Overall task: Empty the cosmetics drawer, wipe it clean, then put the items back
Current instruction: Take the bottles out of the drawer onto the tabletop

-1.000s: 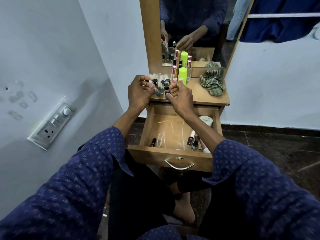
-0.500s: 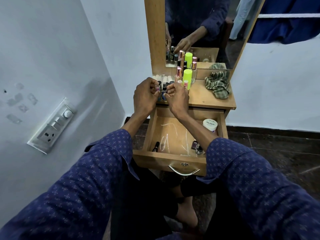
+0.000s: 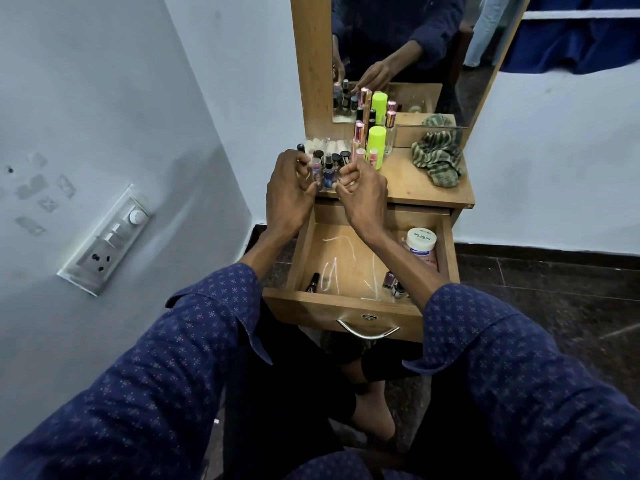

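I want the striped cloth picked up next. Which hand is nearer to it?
The right hand. It sits left of the striped cloth on the tabletop; the left hand is farther left, beyond the small bottles.

To your left, a switchboard (image 3: 105, 239) with a round dial and a socket is fixed to the pale wall (image 3: 104, 98). Grey tape patches (image 3: 33, 187) mark the wall above it. Blue fabric (image 3: 571, 46) hangs upper right, over a dark stone floor (image 3: 554, 299).

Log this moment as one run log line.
stage: emptying | left hand, right hand: at small bottles on wooden tabletop | open wooden drawer: white jar remains
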